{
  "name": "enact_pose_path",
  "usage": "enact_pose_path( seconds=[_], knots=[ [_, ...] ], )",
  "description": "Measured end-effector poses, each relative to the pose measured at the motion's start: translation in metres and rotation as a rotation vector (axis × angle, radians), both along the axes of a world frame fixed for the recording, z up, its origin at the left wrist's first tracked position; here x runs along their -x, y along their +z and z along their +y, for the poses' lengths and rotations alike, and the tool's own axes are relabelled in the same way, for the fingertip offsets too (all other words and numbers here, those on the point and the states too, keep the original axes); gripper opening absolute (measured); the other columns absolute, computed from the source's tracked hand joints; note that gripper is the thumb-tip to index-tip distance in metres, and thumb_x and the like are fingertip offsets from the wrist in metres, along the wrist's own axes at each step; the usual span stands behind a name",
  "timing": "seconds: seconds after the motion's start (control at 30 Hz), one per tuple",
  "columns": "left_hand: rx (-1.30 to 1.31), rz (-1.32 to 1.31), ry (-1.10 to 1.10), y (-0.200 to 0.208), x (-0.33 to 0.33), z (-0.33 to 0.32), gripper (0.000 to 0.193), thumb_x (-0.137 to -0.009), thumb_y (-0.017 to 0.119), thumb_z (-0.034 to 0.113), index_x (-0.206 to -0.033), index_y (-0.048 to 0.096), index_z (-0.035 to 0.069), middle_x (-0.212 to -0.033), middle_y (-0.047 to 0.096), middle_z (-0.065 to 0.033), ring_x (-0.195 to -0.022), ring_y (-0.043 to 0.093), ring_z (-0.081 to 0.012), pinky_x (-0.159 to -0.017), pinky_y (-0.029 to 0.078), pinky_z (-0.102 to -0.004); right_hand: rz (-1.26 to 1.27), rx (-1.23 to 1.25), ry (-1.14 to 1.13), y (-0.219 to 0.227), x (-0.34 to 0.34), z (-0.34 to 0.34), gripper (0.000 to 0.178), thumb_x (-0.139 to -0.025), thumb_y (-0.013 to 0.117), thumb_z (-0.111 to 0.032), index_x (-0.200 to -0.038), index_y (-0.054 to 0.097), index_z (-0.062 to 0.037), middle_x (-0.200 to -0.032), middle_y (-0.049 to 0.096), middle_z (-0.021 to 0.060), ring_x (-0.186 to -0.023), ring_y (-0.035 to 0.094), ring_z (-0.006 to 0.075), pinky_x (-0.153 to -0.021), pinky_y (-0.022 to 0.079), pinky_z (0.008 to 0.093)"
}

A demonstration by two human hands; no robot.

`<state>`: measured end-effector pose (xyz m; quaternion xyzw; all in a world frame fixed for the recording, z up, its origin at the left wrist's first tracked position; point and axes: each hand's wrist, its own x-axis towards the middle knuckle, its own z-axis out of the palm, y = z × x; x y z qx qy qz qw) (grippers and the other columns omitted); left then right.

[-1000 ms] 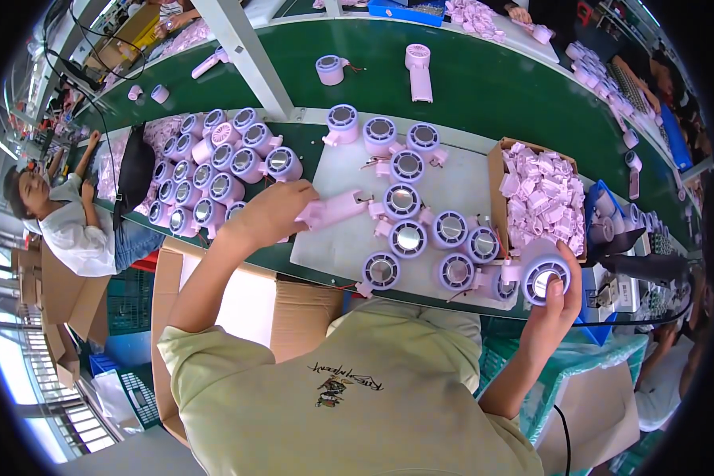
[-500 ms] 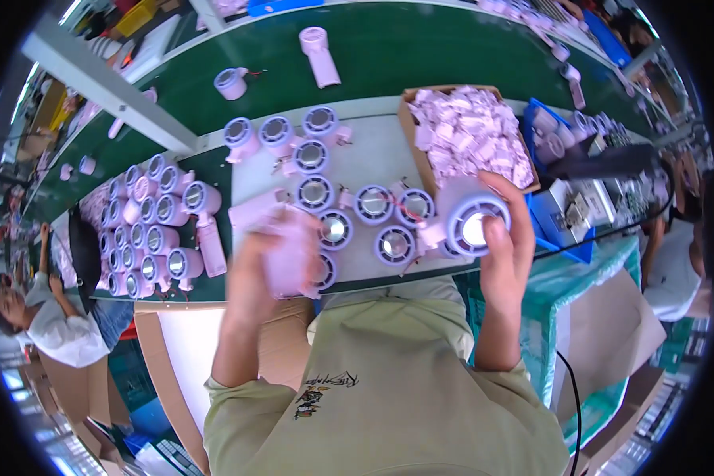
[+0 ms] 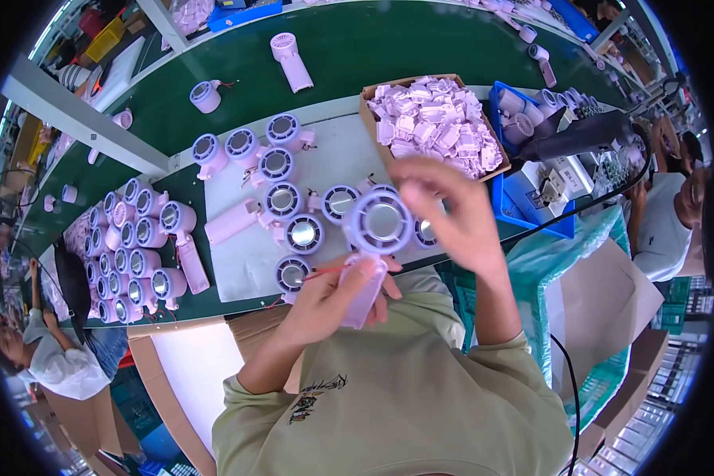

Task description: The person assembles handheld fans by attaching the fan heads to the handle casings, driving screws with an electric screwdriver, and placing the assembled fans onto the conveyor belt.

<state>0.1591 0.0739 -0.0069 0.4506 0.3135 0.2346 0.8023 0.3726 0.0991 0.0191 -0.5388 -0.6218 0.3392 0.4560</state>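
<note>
My left hand (image 3: 319, 308) is closed around a pink handle (image 3: 363, 295) in front of my chest. A round lilac fan head (image 3: 379, 224) with a shiny disc in its middle sits at the top of that handle, tilted up toward me. Red wires (image 3: 322, 272) stick out by my left fingers. Just right of the fan head is my right hand (image 3: 462, 218), its fingers bent and smeared by motion; whether they touch the head I cannot tell. Several similar fan heads (image 3: 304, 233) lie on the pale mat (image 3: 238, 274), beside a loose pink handle shell (image 3: 232, 222).
A cardboard box (image 3: 368, 119) of small pink parts stands behind my right hand. Blue bins (image 3: 509, 208) and a black tool (image 3: 583, 135) are to the right. Stacked fans (image 3: 144, 232) fill the left side. A green belt (image 3: 333, 59) runs behind, and a person (image 3: 63, 349) sits at far left.
Both hands have come together toward the middle. The fan head from my right hand is now at the top of the pink handle in my left hand. The view has shifted slightly.
</note>
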Motion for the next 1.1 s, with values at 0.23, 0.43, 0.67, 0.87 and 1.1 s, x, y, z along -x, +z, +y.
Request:
enact_pose_path(
  seconds=[0.23, 0.43, 0.67, 0.87, 1.1],
  knots=[
    [-0.132, -0.546, 0.23, -0.007, 0.017, 0.011, 0.077, -0.096, 0.03, 0.059, -0.14, 0.031, -0.004, -0.096, 0.06, -0.011, -0.06, 0.052, -0.0129, -0.048, 0.037, -0.0243, -0.757, -0.365, -0.13, -0.017, -0.048, 0.027, 0.023, -0.081, 0.067, -0.012, -0.102, 0.067, -0.002, -0.103, 0.065, 0.0145, -0.091, 0.062, 0.0326, -0.082, 0.049, 0.035],
    [-0.006, -0.715, 0.316, -0.005, 0.018, 0.015, 0.08, -0.096, 0.031, 0.059, -0.144, 0.024, -0.005, -0.1, 0.059, -0.0125, -0.062, 0.051, -0.0146, -0.051, 0.038, -0.0248, -0.677, -0.211, -0.059, -0.008, -0.063, 0.029, 0.026, -0.079, 0.069, -0.007, -0.104, 0.066, -0.002, -0.103, 0.066, 0.0131, -0.089, 0.064, 0.0293, -0.081, 0.05, 0.034],
    [-0.173, -0.571, 0.229, -0.017, 0.017, 0.015, 0.069, -0.099, 0.037, 0.045, -0.144, 0.024, -0.005, -0.114, 0.059, -0.0158, -0.075, 0.06, -0.0199, -0.067, 0.048, -0.0295, -0.36, -0.04, -0.196, 0.005, -0.062, 0.025, 0.021, -0.078, 0.069, -0.001, -0.1, 0.067, 0.0004, -0.1, 0.067, 0.0127, -0.085, 0.066, 0.0203, -0.077, 0.051, 0.0279],
    [-0.245, -0.234, 0.107, 0.006, 0.005, 0.024, 0.05, -0.099, 0.038, 0.019, -0.141, 0.028, -0.006, -0.12, 0.057, -0.0201, -0.103, 0.063, -0.0298, -0.087, 0.052, -0.0388, -0.045, -0.467, -0.056, 0.024, -0.001, -0.011, 0.012, -0.074, 0.069, 0.005, -0.085, 0.068, 0.0019, -0.088, 0.069, 0.0136, -0.086, 0.068, 0.0241, -0.076, 0.053, 0.0317],
    [-0.155, -0.183, -0.049, 0.005, 0.004, 0.023, 0.038, -0.095, 0.036, 0.005, -0.131, 0.037, -0.007, -0.116, 0.058, -0.0198, -0.102, 0.064, -0.0285, -0.088, 0.053, -0.0389, -0.272, -0.632, 0.263, 0.004, 0.017, -0.006, 0.02, -0.067, 0.075, -0.001, -0.086, 0.069, -0.0027, -0.094, 0.07, 0.0084, -0.099, 0.065, 0.0283, -0.077, 0.052, 0.0344]
  ],
)
